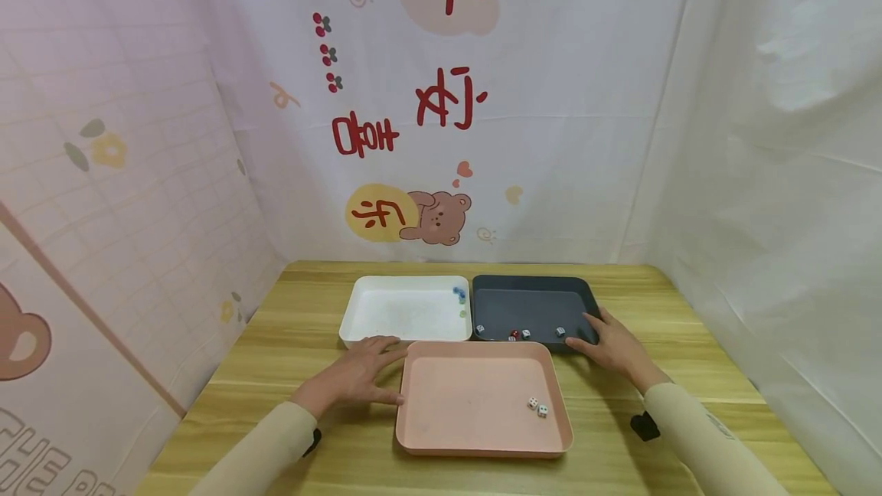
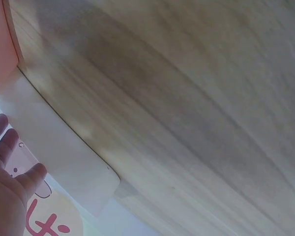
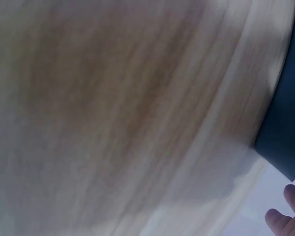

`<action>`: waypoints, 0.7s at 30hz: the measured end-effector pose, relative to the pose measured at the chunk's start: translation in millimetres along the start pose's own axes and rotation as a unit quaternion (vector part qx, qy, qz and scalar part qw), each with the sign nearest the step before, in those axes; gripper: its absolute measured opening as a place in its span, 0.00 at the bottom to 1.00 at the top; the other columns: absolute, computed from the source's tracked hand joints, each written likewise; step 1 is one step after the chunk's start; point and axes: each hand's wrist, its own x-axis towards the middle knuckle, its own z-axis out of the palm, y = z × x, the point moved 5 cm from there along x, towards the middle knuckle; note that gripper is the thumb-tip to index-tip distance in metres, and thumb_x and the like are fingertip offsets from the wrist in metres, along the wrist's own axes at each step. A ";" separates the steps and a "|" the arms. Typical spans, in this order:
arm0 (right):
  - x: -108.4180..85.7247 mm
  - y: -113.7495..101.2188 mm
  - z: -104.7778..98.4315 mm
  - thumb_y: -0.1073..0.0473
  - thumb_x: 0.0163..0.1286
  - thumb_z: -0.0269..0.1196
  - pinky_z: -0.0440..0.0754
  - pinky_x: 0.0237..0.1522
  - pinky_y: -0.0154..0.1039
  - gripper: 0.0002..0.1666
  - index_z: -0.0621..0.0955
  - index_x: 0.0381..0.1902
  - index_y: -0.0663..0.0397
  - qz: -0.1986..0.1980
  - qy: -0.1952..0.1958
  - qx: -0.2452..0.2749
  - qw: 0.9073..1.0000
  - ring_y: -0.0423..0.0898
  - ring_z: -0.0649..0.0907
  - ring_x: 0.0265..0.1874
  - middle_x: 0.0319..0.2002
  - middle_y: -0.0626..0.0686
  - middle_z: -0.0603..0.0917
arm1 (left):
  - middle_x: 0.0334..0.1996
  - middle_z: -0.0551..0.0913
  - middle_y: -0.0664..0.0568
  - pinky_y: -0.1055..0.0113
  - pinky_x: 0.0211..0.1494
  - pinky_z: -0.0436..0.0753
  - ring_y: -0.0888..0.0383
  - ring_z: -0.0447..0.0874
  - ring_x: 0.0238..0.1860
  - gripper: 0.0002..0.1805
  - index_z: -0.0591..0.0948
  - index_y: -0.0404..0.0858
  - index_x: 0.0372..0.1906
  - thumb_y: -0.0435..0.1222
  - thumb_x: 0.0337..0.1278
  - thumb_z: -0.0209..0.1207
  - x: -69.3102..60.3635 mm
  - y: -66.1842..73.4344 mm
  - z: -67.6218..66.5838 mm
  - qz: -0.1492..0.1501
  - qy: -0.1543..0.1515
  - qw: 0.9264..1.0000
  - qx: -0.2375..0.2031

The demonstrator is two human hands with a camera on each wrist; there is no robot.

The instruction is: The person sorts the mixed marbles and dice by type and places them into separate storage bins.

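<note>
My left hand point(image 1: 354, 375) is at the left side of a pink tray point(image 1: 462, 412), fingers spread and loosely extended, thumb at the tray's left wall. The left wrist view shows its fingers point(image 2: 32, 178) beside the white tray point(image 2: 64, 142). At the front right corner of a dark grey tray point(image 1: 524, 308) is my right hand point(image 1: 618, 347), thumb and fingers apart; whether it touches the wall I cannot tell. Two white dice point(image 1: 543, 410) lie in the pink tray. Along the dark tray's front edge lie a red die point(image 1: 514, 334) and several pale dice point(image 1: 560, 331).
Behind the pink tray, the white tray point(image 1: 400, 312) stands left of the dark one. Small blue dice point(image 1: 459, 293) and green dice point(image 1: 462, 314) lie along its right side. All three trays are on a wooden table point(image 1: 276, 404), with printed cloth point(image 1: 551, 98) hanging around it.
</note>
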 end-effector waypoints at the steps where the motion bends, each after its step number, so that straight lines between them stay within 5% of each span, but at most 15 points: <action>1: -0.9 -0.8 -1.2 0.31 0.66 0.60 0.64 0.63 0.70 0.52 0.68 0.70 0.69 -0.008 0.008 0.001 1.000 0.76 0.62 0.66 0.70 0.79 0.56 | 0.70 0.66 0.41 0.44 0.72 0.60 0.40 0.63 0.70 0.49 0.69 0.44 0.73 0.68 0.50 0.62 0.4 0.1 0.2 0.000 -0.001 1.000 0.001; 21: -28.9 -73.6 9.6 0.44 0.59 0.73 0.54 0.66 0.71 0.29 0.86 0.56 0.49 -0.158 0.048 0.064 0.984 0.69 0.59 0.71 0.72 0.67 0.62 | 0.70 0.66 0.40 0.43 0.72 0.61 0.40 0.63 0.70 0.49 0.70 0.45 0.73 0.68 0.49 0.63 0.9 -0.6 1.3 -0.010 -0.010 1.000 0.002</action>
